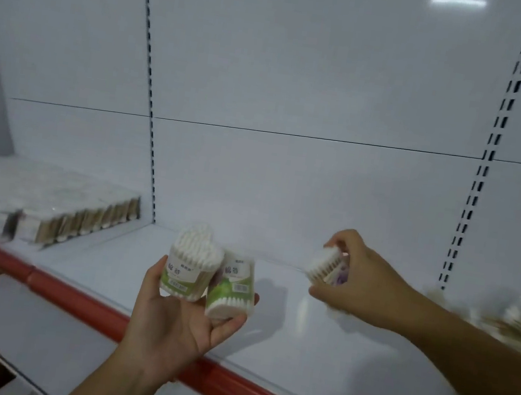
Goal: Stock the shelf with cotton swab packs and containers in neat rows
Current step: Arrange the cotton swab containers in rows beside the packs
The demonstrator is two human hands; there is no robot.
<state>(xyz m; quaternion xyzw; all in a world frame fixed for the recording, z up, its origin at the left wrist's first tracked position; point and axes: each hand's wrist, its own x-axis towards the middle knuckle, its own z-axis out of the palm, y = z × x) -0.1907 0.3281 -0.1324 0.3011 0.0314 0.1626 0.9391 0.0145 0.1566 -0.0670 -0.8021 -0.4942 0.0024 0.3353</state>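
Above the shelf (314,355), left hand (174,326) cradles two swab containers (207,277); right hand (363,289) pinches a seemingly purple-labelled pack (326,268).

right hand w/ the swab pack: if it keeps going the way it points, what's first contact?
Probably the bare shelf deck near the back panel; the right hand and its swab pack point left and inward, nothing between. Depth unclear.

White shelf (268,325), red front edge; swab packs (59,212) rowed at left.
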